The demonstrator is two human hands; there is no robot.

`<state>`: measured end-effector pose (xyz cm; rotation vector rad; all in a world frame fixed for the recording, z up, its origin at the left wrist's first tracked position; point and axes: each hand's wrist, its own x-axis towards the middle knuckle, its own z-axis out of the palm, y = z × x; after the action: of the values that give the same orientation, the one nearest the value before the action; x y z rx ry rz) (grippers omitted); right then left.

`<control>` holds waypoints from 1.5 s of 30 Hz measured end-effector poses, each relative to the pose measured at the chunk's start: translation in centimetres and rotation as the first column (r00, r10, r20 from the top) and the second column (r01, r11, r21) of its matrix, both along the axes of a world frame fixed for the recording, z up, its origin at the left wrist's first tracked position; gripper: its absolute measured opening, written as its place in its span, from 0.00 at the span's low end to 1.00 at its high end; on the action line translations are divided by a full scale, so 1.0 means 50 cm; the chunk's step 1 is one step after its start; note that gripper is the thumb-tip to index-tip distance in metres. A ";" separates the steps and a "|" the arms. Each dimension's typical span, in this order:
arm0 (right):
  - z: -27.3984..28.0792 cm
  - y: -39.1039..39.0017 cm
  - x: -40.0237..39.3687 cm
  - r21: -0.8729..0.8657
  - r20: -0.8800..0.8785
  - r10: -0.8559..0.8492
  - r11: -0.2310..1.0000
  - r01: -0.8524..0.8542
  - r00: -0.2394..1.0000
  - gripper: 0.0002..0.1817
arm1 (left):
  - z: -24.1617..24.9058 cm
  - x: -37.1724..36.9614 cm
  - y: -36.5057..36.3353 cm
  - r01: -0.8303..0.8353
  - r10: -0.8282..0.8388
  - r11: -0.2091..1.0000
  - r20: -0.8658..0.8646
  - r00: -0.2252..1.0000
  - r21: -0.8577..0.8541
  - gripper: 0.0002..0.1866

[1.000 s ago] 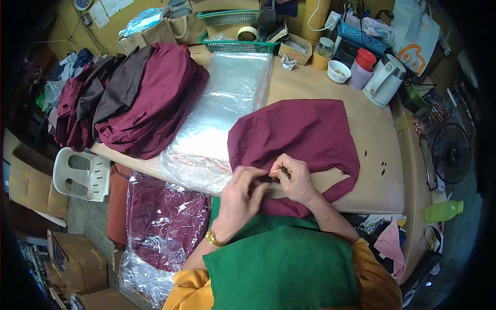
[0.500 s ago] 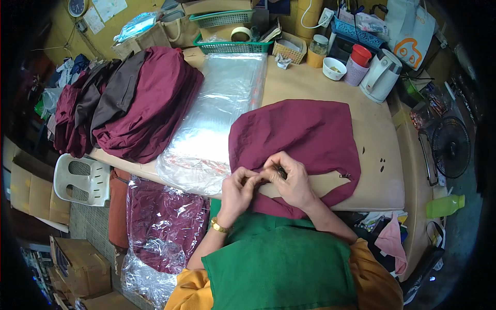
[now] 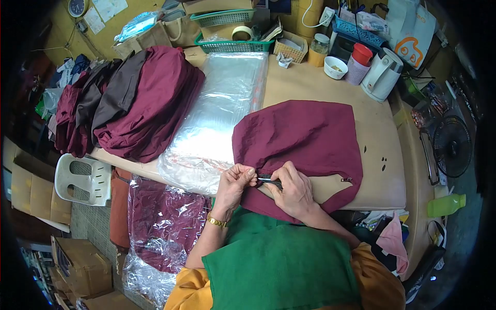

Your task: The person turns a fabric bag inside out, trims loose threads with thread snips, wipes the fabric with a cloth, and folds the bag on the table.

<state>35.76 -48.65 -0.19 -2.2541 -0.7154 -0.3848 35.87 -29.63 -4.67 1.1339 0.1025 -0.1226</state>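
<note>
A maroon fabric piece (image 3: 305,134) lies on the table in front of me, with a small metal zip pull (image 3: 346,180) near its right edge. At its near left edge, my left hand (image 3: 235,185) is closed, thumb and fingertips pinching the fabric edge. My right hand (image 3: 295,191) is closed around thread snips (image 3: 265,180). Their narrow metal blades point left, right at the left fingertips; most of the handle is hidden in the fist. The near part of the fabric hangs toward my green apron (image 3: 279,258).
Clear plastic bags (image 3: 222,98) lie flat left of the fabric, beside a heap of maroon garments (image 3: 150,103). A white kettle (image 3: 381,75), a bowl (image 3: 335,68) and green baskets (image 3: 235,46) stand at the back. A white plastic stool (image 3: 82,178) is at the left.
The snips' blades have come into sight between the hands, pointing left. My right hand has turned and moved slightly down and right; the fabric has shifted a little right.
</note>
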 end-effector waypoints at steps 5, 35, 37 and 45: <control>-0.023 0.001 0.002 -0.053 0.023 0.027 0.998 -0.026 0.999 0.14 | -0.005 -0.002 0.000 -0.003 0.003 0.997 -0.003 1.000 -0.081 0.08; -0.029 -0.099 0.124 -0.019 -0.612 0.012 0.999 -0.031 0.791 0.14 | 0.101 0.009 -0.084 -0.577 -0.370 0.426 0.716 0.592 0.697 0.03; -0.027 -0.103 0.127 0.016 -0.604 0.033 0.999 -0.029 0.796 0.15 | 0.050 0.017 -0.085 -0.551 -0.398 0.387 0.673 0.623 0.739 0.05; -0.008 -0.098 0.115 -0.010 -0.633 -0.015 1.000 0.011 0.774 0.13 | 0.041 0.011 -0.036 -0.447 0.054 0.717 0.596 0.801 0.536 0.05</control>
<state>41.48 -53.56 -0.61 -2.1885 -0.3338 0.3781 36.43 -31.41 -2.64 1.8165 -0.2286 0.5526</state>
